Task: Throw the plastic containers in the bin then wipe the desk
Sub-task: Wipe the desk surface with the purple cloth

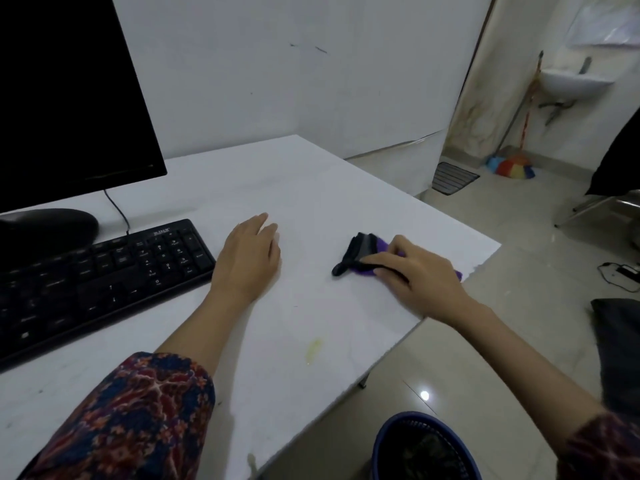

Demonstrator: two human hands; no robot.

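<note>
A black and purple cloth (360,252) lies on the white desk (311,188) near its right edge. My right hand (419,275) lies over the cloth, its fingers pressing it against the desk top. My left hand (249,258) rests flat on the desk to the right of the keyboard, fingers straight, holding nothing. A blue bin (420,448) with a dark liner stands on the floor below the desk's right front edge. A yellowish stain (313,348) marks the desk nearer to me. No plastic container is visible on the desk.
A black keyboard (100,282) and a dark monitor (69,95) with its stand take up the desk's left side. On the floor to the right are a chair leg (585,206), a cable (620,275), a dark bag (616,341) and a colourful broom (512,166).
</note>
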